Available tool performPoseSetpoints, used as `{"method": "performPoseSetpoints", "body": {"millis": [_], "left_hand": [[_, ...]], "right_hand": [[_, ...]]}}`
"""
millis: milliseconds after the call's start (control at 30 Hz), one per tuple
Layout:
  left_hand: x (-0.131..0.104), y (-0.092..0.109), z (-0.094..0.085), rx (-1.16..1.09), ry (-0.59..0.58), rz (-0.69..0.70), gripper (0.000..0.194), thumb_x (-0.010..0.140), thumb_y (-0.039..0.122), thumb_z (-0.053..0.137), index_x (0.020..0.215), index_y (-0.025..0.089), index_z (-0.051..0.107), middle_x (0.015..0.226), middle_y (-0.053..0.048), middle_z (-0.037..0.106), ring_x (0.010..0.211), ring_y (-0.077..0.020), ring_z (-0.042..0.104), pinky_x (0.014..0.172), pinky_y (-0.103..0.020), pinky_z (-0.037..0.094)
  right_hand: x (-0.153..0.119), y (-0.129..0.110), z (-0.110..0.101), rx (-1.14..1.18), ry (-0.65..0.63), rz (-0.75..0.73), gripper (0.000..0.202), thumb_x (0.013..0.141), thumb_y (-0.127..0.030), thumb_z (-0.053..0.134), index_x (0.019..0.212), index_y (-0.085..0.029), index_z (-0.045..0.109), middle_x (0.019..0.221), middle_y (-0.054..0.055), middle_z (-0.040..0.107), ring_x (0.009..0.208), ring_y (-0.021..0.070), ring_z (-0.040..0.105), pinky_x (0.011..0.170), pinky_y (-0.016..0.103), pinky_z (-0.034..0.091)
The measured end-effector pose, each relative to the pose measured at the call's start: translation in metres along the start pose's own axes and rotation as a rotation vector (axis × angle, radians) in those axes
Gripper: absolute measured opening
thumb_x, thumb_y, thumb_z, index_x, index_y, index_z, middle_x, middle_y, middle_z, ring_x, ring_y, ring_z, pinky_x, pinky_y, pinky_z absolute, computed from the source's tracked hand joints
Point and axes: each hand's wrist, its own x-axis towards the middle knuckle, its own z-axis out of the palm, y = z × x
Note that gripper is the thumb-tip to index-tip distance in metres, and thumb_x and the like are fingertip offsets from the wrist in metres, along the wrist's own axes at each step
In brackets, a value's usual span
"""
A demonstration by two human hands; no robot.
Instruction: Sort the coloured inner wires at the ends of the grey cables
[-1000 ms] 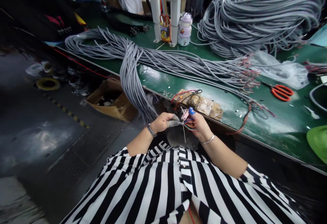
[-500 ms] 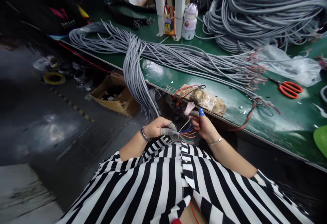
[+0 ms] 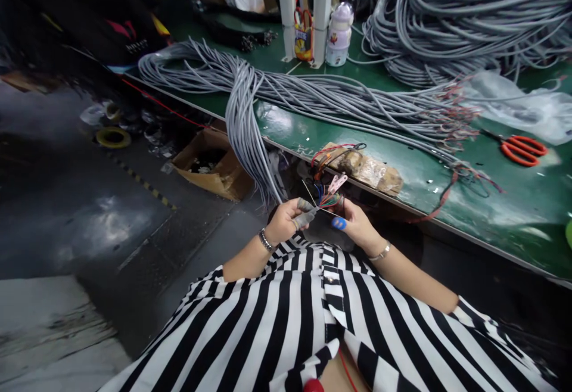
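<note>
Right hand (image 3: pixel 361 229) has moved in to the coloured wires (image 3: pixel 329 200) since the earlier frame; they now bunch by its fingers. My left hand (image 3: pixel 282 222) is closed, thumb and fingers together on the stripped end of a grey cable (image 3: pixel 315 210). My right fingers touch the coloured wires, blue-covered thumb (image 3: pixel 339 223) lower, by a pale strand (image 3: pixel 329 212); can't tell if they're clamped. Hands near each other, just off the bench (image 3: pixel 513 225) edge, cable end between them. Pink clip (image 3: pixel 338 183) just above the wires. Beyond it, wrapped block (image 3: pixel 379 176) at the bench edge. Grey cable bundle (image 3: pixel 313 94) lies along the bench, part hanging over the edge near the box (image 3: pixel 236 179). Orange-handled scissors (image 3: pixel 524 149) to the right, past the bundle's stripped ends. Big cable coil (image 3: pixel 469 16) behind, bottle (image 3: pixel 339 36) left of it.
</note>
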Motion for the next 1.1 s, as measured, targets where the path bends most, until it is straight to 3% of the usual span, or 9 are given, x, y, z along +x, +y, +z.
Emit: {"method": "performPoseSetpoints", "body": {"millis": [100, 267, 400, 500, 633, 733, 933, 1000, 1100], "left_hand": [[0.001, -0.001, 0.002, 0.054, -0.018, -0.011, 0.043, 0.072, 0.050, 0.077, 0.083, 0.013, 0.059, 0.056, 0.003, 0.059, 0.046, -0.0062, 0.052, 0.047, -0.018, 0.043], [0.003, -0.007, 0.000, 0.038, -0.042, -0.036, 0.046, 0.072, 0.054, 0.075, 0.087, 0.013, 0.059, 0.058, 0.002, 0.062, 0.048, -0.0077, 0.056, 0.049, -0.019, 0.045], [0.007, -0.004, -0.011, -0.007, -0.262, -0.062, 0.051, 0.071, 0.060, 0.074, 0.084, 0.012, 0.061, 0.065, -0.004, 0.067, 0.055, -0.0101, 0.061, 0.056, -0.021, 0.049], [0.011, 0.003, -0.019, 0.059, -0.478, -0.099, 0.053, 0.078, 0.063, 0.065, 0.077, 0.010, 0.065, 0.068, -0.008, 0.069, 0.056, -0.0103, 0.060, 0.055, -0.020, 0.048], [0.016, 0.012, -0.023, 0.174, -0.621, -0.042, 0.049, 0.080, 0.058, 0.066, 0.076, 0.010, 0.070, 0.066, -0.007, 0.068, 0.058, -0.0116, 0.060, 0.056, -0.021, 0.048], [0.019, 0.019, -0.022, 0.225, -0.573, 0.083, 0.041, 0.081, 0.052, 0.069, 0.086, 0.011, 0.074, 0.074, -0.008, 0.071, 0.064, -0.0136, 0.064, 0.062, -0.023, 0.051], [0.023, 0.034, -0.029, 0.311, -0.249, 0.421, 0.028, 0.079, 0.042, 0.073, 0.085, 0.015, 0.076, 0.076, -0.008, 0.070, 0.070, -0.0143, 0.064, 0.069, -0.025, 0.051], [0.026, 0.034, -0.030, 0.321, -0.117, 0.468, 0.027, 0.081, 0.041, 0.072, 0.086, 0.015, 0.075, 0.076, -0.007, 0.070, 0.070, -0.0139, 0.063, 0.069, -0.025, 0.051], [0.032, 0.029, -0.026, 0.328, -0.007, 0.494, 0.025, 0.082, 0.039, 0.071, 0.087, 0.014, 0.074, 0.078, -0.007, 0.071, 0.071, -0.0139, 0.064, 0.070, -0.025, 0.052]], "right_hand": [[0.001, -0.007, 0.010, -0.150, 0.062, -0.062, 0.046, 0.075, -0.053, 0.074, 0.106, -0.020, 0.068, 0.102, 0.008, 0.071, 0.094, 0.0231, 0.065, 0.089, 0.038, 0.052], [0.000, -0.010, 0.014, -0.306, 0.123, -0.192, 0.019, 0.089, -0.038, 0.062, 0.090, -0.021, 0.071, 0.084, 0.006, 0.071, 0.078, 0.0190, 0.066, 0.076, 0.034, 0.054], [0.001, -0.015, 0.008, -0.322, 0.002, -0.250, 0.020, 0.090, -0.037, 0.059, 0.090, -0.019, 0.068, 0.085, 0.006, 0.069, 0.077, 0.0177, 0.064, 0.077, 0.033, 0.054], [0.003, -0.018, 0.004, -0.205, -0.149, -0.181, 0.027, 0.089, -0.043, 0.061, 0.088, -0.017, 0.067, 0.083, 0.006, 0.067, 0.075, 0.0161, 0.061, 0.074, 0.030, 0.052], [0.004, -0.015, -0.001, 0.119, -0.359, 0.118, 0.036, 0.080, -0.050, 0.070, 0.079, -0.015, 0.064, 0.072, 0.003, 0.064, 0.061, 0.0123, 0.055, 0.060, 0.026, 0.047], [0.005, -0.009, -0.012, 0.268, -0.310, 0.267, 0.034, 0.072, -0.046, 0.077, 0.069, -0.015, 0.063, 0.063, 0.001, 0.060, 0.054, 0.0102, 0.049, 0.051, 0.023, 0.041], [0.006, 0.004, -0.045, 0.431, 0.190, 0.263, 0.037, 0.071, -0.052, 0.074, 0.071, -0.017, 0.062, 0.058, -0.003, 0.048, 0.043, 0.0043, 0.020, 0.039, 0.020, 0.013], [0.008, 0.003, -0.046, 0.440, 0.214, 0.305, 0.043, 0.074, -0.060, 0.069, 0.074, -0.017, 0.062, 0.058, -0.003, 0.048, 0.043, 0.0037, 0.014, 0.039, 0.020, 0.008], [0.017, -0.003, -0.037, 0.403, 0.107, 0.360, 0.056, 0.076, -0.072, 0.060, 0.078, -0.016, 0.064, 0.058, -0.003, 0.047, 0.042, 0.0036, 0.013, 0.038, 0.021, 0.006]]}}
